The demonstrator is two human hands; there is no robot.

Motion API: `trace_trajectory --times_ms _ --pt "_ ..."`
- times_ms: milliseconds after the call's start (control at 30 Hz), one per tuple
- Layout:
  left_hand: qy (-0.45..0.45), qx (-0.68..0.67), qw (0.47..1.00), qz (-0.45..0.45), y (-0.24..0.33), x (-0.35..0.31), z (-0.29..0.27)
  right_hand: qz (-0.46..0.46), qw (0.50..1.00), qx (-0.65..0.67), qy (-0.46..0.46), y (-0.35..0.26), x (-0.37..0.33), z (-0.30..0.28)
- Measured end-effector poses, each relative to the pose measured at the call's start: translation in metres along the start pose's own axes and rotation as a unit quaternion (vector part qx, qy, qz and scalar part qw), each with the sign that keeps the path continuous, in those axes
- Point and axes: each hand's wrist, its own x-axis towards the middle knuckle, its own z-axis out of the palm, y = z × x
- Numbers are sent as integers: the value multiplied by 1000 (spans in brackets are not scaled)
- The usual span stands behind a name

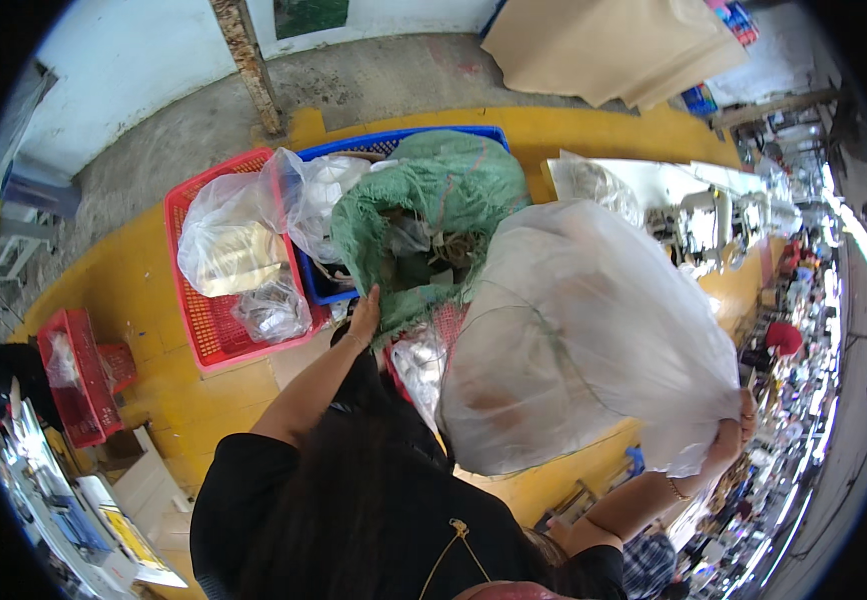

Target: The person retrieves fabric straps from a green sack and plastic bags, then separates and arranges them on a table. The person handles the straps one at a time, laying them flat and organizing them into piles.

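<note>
Bulky translucent bag (594, 340) hangs before the person, overlapping the right edge of the green sack (464, 175). Right hand (729, 440) clenches its bunched plastic; left hand (365, 318) touches the sack's lower-left rim, finger closure unclear. Step, judged: handling bag and sack together. Next move likely calls for a firm hold on the bunched plastic. Outward: blue crate (492, 131) behind the sack; red crate (176, 245) beside its left edge. Bag's bulk blocks the view rightward.
</note>
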Motion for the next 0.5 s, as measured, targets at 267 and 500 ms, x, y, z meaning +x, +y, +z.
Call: trace_trajectory --times_ms 267,500 --pt "31 25 997 -59 -16 12 55 -459 851 -255 11 -18 58 43" --pt "9 -180 980 -82 89 -22 38 -205 974 18 -95 65 -4 91"
